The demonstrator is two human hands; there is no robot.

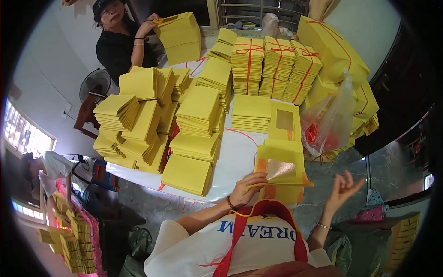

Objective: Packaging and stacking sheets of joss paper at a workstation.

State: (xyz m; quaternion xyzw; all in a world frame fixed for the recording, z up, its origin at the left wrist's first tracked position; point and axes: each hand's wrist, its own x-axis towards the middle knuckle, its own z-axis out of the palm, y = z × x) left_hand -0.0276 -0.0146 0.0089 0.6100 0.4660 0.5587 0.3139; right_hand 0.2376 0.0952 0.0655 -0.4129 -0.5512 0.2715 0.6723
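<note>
At the table's near edge my left hand (pixel 247 188) is closed on a yellow paper sheet (pixel 288 149) that has a shiny silver-gold square and orange strips. The part of the paper near me is raised, with its edge running across to the right. Below that edge more yellow paper shows, close to my shirt. My right hand (pixel 344 188) is off to the right of the paper, with its fingers apart and nothing in it. Just beyond the held sheet lies another yellow sheet (pixel 281 107) with a dull square, beside a low folded stack (pixel 251 111).
Many folded yellow stacks (pixel 187 174) cover the white table's left half. Red-tied bundles (pixel 248 64) stand at the back. A clear plastic bag (pixel 334 122) with red string hangs at right. Across the table a person (pixel 121 48) holds yellow paper; another person (pixel 67 171) is at far left.
</note>
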